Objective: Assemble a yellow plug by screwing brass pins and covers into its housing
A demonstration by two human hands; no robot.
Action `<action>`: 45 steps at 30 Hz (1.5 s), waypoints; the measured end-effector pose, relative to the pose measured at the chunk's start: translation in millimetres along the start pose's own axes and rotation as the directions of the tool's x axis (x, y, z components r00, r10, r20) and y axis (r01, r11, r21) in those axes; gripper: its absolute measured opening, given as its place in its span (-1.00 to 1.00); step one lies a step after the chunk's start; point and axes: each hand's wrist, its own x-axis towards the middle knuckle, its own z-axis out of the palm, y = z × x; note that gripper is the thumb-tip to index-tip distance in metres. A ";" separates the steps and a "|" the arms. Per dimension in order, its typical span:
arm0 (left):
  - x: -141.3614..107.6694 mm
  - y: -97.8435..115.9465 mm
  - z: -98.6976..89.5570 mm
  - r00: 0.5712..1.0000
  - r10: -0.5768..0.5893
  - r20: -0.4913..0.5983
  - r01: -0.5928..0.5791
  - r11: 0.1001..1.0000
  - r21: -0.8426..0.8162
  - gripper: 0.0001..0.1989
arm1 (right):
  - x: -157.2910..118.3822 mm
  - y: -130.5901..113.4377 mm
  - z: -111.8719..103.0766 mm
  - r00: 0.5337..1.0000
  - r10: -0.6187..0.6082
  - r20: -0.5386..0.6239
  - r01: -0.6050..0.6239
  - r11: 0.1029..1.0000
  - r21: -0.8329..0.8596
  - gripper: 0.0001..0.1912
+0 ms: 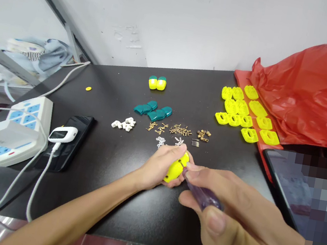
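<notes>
My left hand (163,162) is closed round a yellow plastic housing (176,170), tilted above the table, with small holes in its face. In my right hand (228,204) is a screwdriver with a clear purple handle (203,194). Its tip meets the housing near one hole; whether a screw sits there I cannot tell. Just beyond my hands lie brass screws (181,130), small brass parts (203,135), silver pins (195,143) and little white links (160,141). White plastic pieces (124,123) lie to the left, near several dark green covers (153,111).
Two yellow-green assembled units (157,83) stand farther back. Several yellow shells (236,106) lie at the right beside a red plastic bag (312,97). A tablet (286,193) occupies the right edge. At left are a power strip (43,119), a phone (80,142) and loose white cables (41,185).
</notes>
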 end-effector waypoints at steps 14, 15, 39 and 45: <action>6.1 -1.5 -6.2 0.994 0.096 -0.061 -0.090 0.992 0.092 -0.48 | 4.9 18.9 -12.5 0.996 -0.086 0.007 0.086 0.980 -0.180 -0.87; 4.9 1.4 -8.6 0.987 0.135 -0.091 -0.122 0.984 0.130 -0.49 | 10.9 23.4 -14.7 0.977 -0.205 0.063 0.215 0.934 -0.285 -0.95; -5.6 13.2 -28.4 0.679 0.724 -0.118 -0.212 0.347 0.914 -0.71 | 15.7 70.6 16.6 0.983 -0.057 0.172 0.072 0.994 -0.086 -0.75; -1.4 13.6 -27.5 0.644 0.761 -0.084 -0.205 0.276 0.939 -0.74 | 18.9 68.4 17.8 0.865 0.433 0.254 -0.497 0.808 0.315 -0.66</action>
